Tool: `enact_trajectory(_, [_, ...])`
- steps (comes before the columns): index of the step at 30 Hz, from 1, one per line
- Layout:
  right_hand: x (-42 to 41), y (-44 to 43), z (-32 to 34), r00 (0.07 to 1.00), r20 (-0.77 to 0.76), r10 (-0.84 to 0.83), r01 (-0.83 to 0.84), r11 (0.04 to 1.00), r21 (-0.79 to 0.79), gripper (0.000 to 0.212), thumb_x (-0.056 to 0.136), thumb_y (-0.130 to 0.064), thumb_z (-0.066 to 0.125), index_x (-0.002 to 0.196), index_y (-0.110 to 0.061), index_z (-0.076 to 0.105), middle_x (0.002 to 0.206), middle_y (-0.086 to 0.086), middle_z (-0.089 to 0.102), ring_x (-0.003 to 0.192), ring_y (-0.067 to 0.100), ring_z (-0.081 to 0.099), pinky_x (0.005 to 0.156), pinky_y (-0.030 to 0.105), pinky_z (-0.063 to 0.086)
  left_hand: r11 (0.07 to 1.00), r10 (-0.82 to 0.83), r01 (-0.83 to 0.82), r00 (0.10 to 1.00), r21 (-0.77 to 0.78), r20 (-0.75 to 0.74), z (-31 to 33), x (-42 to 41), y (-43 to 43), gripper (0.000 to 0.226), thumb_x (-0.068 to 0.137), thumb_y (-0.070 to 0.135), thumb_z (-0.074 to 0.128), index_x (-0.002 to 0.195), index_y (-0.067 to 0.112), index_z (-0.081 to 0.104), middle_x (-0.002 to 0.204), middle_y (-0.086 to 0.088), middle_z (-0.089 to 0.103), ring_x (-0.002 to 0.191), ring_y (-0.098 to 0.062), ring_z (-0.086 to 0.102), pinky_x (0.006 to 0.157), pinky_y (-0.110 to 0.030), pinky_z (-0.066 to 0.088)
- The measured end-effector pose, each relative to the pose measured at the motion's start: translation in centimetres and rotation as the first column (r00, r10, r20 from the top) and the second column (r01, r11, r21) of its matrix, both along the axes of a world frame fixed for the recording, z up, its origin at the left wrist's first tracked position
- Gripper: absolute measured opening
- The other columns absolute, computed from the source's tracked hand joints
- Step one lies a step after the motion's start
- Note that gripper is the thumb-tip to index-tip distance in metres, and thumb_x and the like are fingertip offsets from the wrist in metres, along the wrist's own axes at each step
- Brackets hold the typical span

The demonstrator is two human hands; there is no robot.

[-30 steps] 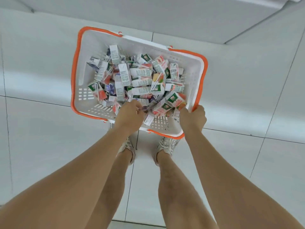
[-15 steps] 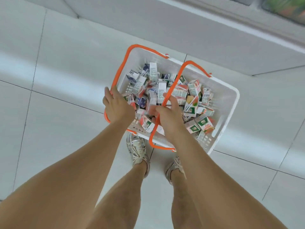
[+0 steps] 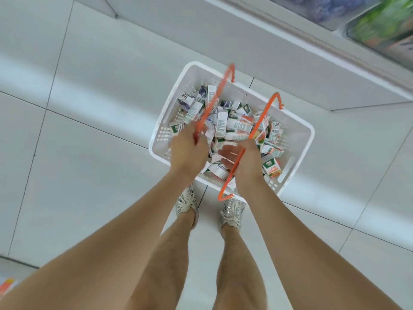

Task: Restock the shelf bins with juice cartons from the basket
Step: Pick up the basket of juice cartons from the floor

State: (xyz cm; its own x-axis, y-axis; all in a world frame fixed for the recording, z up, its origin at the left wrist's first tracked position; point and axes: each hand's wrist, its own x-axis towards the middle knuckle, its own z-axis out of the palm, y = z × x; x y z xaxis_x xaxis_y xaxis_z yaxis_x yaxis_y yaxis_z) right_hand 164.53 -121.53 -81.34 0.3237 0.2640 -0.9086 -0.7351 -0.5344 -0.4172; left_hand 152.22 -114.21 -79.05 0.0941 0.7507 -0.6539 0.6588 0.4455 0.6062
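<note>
Head view: white basket [image 3: 297, 133] is over the tiled floor [image 3: 89, 108], right of centre, just beyond the shoes [image 3: 186, 204]. Can't tell if it touches the floor. Juice cartons [image 3: 223, 124] are piled loose inside, with one orange-labelled carton [image 3: 272, 168] by the near-right wall. Both orange handles are swung up. Left grip [image 3: 187, 153] is clamped on the left handle [image 3: 214, 101], fingers curled round it, blurred. Right grip [image 3: 244, 162] is clamped on the right handle [image 3: 261, 118], bar across the palm. Shelf [image 3: 312, 40] is far right, its bins [image 3: 384, 25] too blurred to read.
</note>
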Motion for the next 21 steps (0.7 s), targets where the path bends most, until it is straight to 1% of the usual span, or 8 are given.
enact_trajectory(1, [0.8,-0.7,0.8,0.999,-0.028,-0.041,0.042,0.999,0.011,0.022,0.094,-0.024,0.047,0.109,-0.010,0.053,0.091,0.018,0.074,0.082,0.034,0.073,0.070,0.035,0.051,0.987,-0.020,0.039,0.993,-0.157,0.120,0.8,1.0,-0.2,0.042,0.092,-0.001,0.047,0.121,0.022,0.069,0.091,-0.008,0.072,0.065,-0.015,0.063,0.054,-0.026,0.051])
enact_trajectory(3, [2.5,-2.0,2.5,0.995,-0.073,-0.067,0.068,0.998,0.012,0.030,0.091,-0.034,0.054,0.115,-0.017,0.060,0.092,0.020,0.073,0.073,0.033,0.070,0.062,0.032,0.046,0.909,-0.035,0.134,0.968,-0.395,0.248,1.9,2.9,0.0,0.059,0.087,-0.011,0.046,0.130,0.024,0.067,0.108,-0.012,0.073,0.070,-0.014,0.059,0.056,-0.020,0.046])
enact_trajectory(5, [4.1,-3.2,3.9,0.994,-0.105,-0.019,0.018,1.000,-0.011,0.037,0.089,-0.041,0.058,0.120,-0.024,0.066,0.095,0.023,0.072,0.064,0.030,0.064,0.056,0.031,0.035,0.842,0.019,0.118,0.969,-0.526,0.247,2.8,3.8,0.3,0.060,0.089,-0.013,0.043,0.134,0.023,0.062,0.097,-0.016,0.072,0.064,-0.018,0.050,0.057,-0.026,0.036])
enact_trajectory(8, [5.9,-4.5,6.4,0.991,-0.117,0.061,-0.069,0.995,-0.065,0.029,0.084,-0.038,0.055,0.106,-0.022,0.065,0.087,0.024,0.068,0.054,0.024,0.050,0.055,0.031,0.030,0.840,0.194,-0.049,0.957,-0.541,0.216,3.7,2.1,0.3,0.034,0.101,0.009,0.039,0.115,0.016,0.069,0.069,-0.012,0.063,0.055,-0.019,0.035,0.052,-0.028,0.025])
enact_trajectory(10, [6.2,-4.9,8.5,0.989,-0.112,0.093,-0.102,0.991,-0.081,0.026,0.084,-0.037,0.051,0.100,-0.021,0.063,0.074,0.018,0.064,0.053,0.022,0.044,0.056,0.030,0.031,0.842,0.271,-0.136,0.943,-0.521,0.191,4.8,0.2,-0.1,0.036,0.101,0.021,0.037,0.092,0.013,0.071,0.059,-0.008,0.058,0.051,-0.018,0.032,0.049,-0.028,0.024])
enact_trajectory(12, [6.1,-4.7,10.9,0.983,-0.103,0.151,-0.160,0.984,-0.081,0.028,0.084,-0.038,0.049,0.099,-0.020,0.063,0.067,0.013,0.061,0.051,0.021,0.043,0.055,0.029,0.032,0.832,0.310,-0.170,0.932,-0.528,0.189,6.4,-1.4,-0.7,0.037,0.100,0.026,0.033,0.080,0.016,0.064,0.055,-0.003,0.051,0.049,-0.017,0.029,0.051,-0.029,0.023])
enact_trajectory(17, [4.8,-2.8,18.4,0.916,-0.101,0.388,-0.401,0.895,-0.195,0.030,0.093,-0.039,0.041,0.102,-0.019,0.061,0.060,0.005,0.057,0.046,0.018,0.040,0.050,0.024,0.031,0.738,0.495,-0.296,0.848,-0.606,0.189,13.2,-6.2,-3.2,0.021,0.085,0.023,0.041,0.074,0.019,0.058,0.056,0.001,0.042,0.050,-0.017,0.027,0.051,-0.027,0.023])
enact_trajectory(21, [1.0,-1.3,26.2,0.787,-0.046,0.615,-0.605,0.756,-0.249,0.028,0.088,-0.038,0.046,0.103,-0.018,0.060,0.058,-0.002,0.046,0.046,0.015,0.035,0.048,0.024,0.028,0.651,0.637,-0.367,0.740,-0.665,0.215,21.1,-11.1,-5.9,0.016,0.086,0.026,0.039,0.075,0.019,0.050,0.060,0.000,0.040,0.052,-0.017,0.026,0.057,-0.032,0.023])
